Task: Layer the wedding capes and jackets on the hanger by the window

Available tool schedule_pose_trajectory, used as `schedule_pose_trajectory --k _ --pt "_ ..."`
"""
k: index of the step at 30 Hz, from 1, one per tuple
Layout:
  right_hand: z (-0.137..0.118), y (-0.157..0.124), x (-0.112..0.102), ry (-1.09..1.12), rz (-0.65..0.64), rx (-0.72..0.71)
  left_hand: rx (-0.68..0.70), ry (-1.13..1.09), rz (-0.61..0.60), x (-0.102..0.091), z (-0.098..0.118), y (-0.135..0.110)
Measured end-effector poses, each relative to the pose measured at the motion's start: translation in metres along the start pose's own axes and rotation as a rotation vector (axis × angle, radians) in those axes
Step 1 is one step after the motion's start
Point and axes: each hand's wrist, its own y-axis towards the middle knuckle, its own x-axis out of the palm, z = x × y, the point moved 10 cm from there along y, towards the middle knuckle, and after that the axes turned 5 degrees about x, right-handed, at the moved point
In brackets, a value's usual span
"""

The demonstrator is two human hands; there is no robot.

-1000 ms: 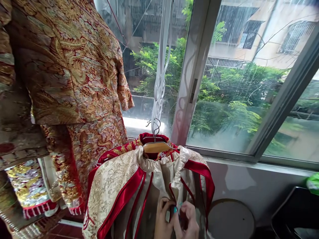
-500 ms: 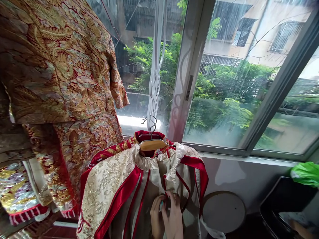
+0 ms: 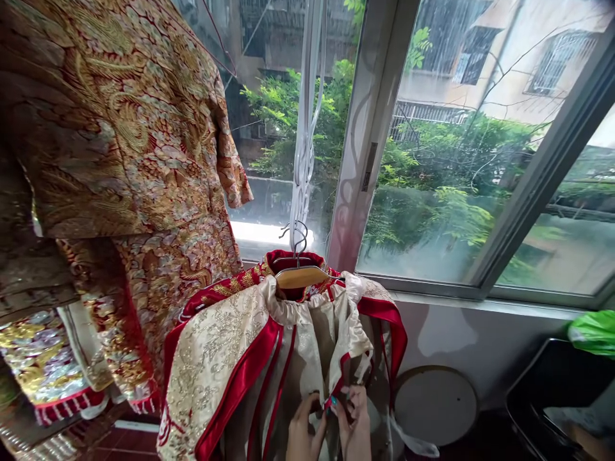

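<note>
A cream garment (image 3: 218, 349) with glittering embroidery, red satin bands and a gathered top edge hangs on a wooden hanger (image 3: 300, 276). A red, gold-embroidered garment (image 3: 230, 287) shows behind it. At the lower front, my left hand (image 3: 305, 428) is closed, its bent fingers pinching the front edge of the cream fabric. Just to its right, my right hand (image 3: 355, 424) is closed too, with finger and thumb on the red-trimmed edge. The fingertips nearly meet, and the exact spot they grip is partly hidden.
An ornate gold and red robe (image 3: 158, 147) hangs on the left. White cords (image 3: 302, 141) drop to the hanger hooks before the window (image 3: 423, 243). A round grey board (image 3: 436, 404), a black chair (image 3: 545, 378) and a green bag (image 3: 596, 333) are at lower right.
My hands have moved apart from an overlapping position, the right one shifting rightward. The garment's front edge is now pulled up and folded outward. The whole view has shifted slightly.
</note>
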Motion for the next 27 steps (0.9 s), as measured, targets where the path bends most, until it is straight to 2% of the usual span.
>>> schedule_pose_trajectory --k 4,8,13,18,21,24,27 --pt "-0.03 -0.012 0.007 -0.246 -0.064 -0.198 0.029 -0.024 -0.039 -0.001 0.003 -0.005" --pt "-0.034 -0.019 0.011 -0.45 -0.056 -0.298 0.069 -0.043 -0.044 -0.003 0.005 -0.012" --pt "-0.031 -0.023 0.019 -0.45 -0.095 -0.315 0.07 -0.041 -0.037 -0.006 0.004 -0.018" --pt "-0.028 -0.031 0.018 -0.361 -0.074 -0.212 0.033 -0.038 -0.02 -0.011 0.005 -0.024" --pt "-0.027 -0.036 0.016 -0.414 -0.068 -0.191 0.071 -0.032 -0.025 -0.01 0.01 -0.026" --pt "-0.046 -0.038 0.016 -0.545 -0.066 -0.332 0.089 -0.006 -0.044 -0.009 0.012 -0.028" --pt "-0.085 -0.042 0.018 -0.695 0.014 -0.625 0.076 0.031 -0.048 -0.009 0.01 -0.028"
